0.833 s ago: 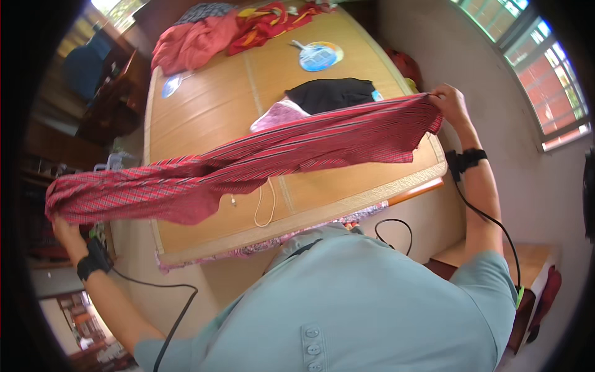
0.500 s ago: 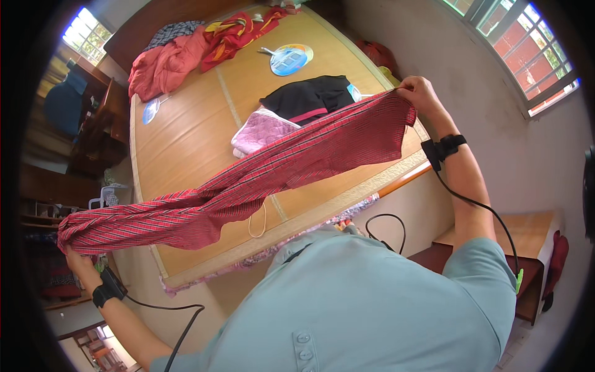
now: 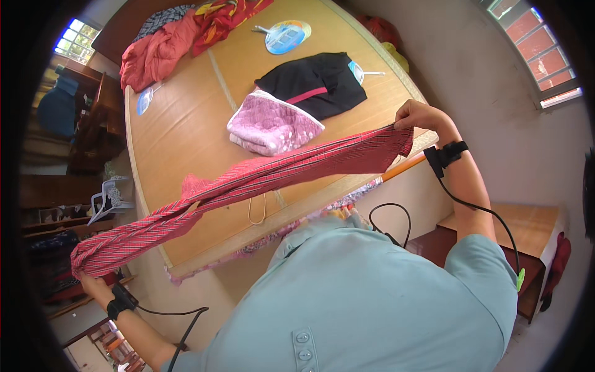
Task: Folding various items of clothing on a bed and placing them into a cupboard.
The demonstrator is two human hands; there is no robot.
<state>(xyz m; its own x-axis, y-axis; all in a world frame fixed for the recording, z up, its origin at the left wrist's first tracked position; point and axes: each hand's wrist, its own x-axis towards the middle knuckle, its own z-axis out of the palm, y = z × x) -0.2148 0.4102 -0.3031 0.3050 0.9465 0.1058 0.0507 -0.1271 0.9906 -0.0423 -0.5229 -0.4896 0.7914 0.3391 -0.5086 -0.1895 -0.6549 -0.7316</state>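
Observation:
A red garment with dark and white stripes (image 3: 273, 175) is stretched out between my two hands, above the near edge of the bed. I cannot tell what kind of garment it is. At its lower left end, my left hand (image 3: 96, 288) grips it, the fingers partly hidden by the cloth. My right hand (image 3: 421, 116) pinches the upper right corner, where the hem hangs down. Just beyond the garment, a folded pink quilted cloth (image 3: 273, 124) lies on the bed, partly over a black garment with a pink stripe (image 3: 328, 74).
The bed (image 3: 180, 136) carries a tan mat. A heap of red and orange clothes (image 3: 155, 59) lies at its far left. A round blue hand fan (image 3: 286, 38) lies beyond the black garment, another fan (image 3: 144, 101) by the left edge. A wooden table (image 3: 514, 223) stands at right.
Both hands have come lower, with the garment hanging closer to me and bunched narrower. More of the pink quilted cloth and black garment shows. The view has shifted slightly.

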